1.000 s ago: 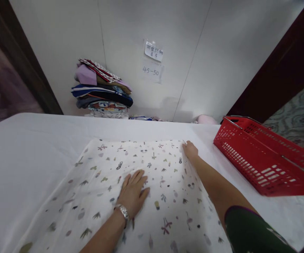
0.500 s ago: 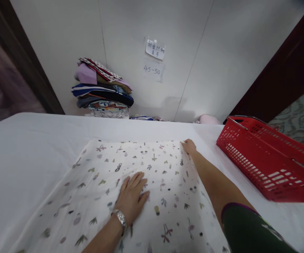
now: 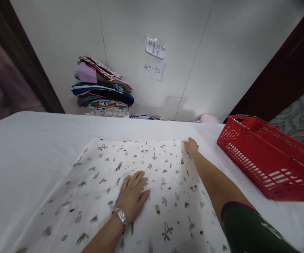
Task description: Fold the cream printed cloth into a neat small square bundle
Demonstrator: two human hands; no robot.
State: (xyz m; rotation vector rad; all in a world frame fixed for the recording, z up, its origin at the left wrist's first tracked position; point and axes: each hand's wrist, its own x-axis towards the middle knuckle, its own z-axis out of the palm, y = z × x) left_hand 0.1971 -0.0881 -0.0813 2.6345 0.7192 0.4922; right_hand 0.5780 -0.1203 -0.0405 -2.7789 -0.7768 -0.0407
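A white cloth point(image 3: 131, 154) printed with small plants and shapes lies spread out before me, its near part running out of the bottom of the view. My left hand point(image 3: 132, 196), with a silver bracelet at the wrist, rests flat on the middle of it, fingers stretched forward and thumb apart. At the cloth's far right corner is my right hand point(image 3: 191, 146), its fingers bent and closed at the corner's edge. The fingertips there are small and partly hidden.
White covering lies over the table point(image 3: 36, 140). A red plastic basket point(image 3: 268, 165) with metal handles stands at the right. Folded fabrics point(image 3: 103, 88) are piled against the wall behind the far edge, and a pink item point(image 3: 209, 118) shows farther right. Handwritten paper signs point(image 3: 155, 48) hang on the wall.
My right hand has shifted slightly to the right at the cloth's far corner. My left hand stays flat in the same place on the cloth.
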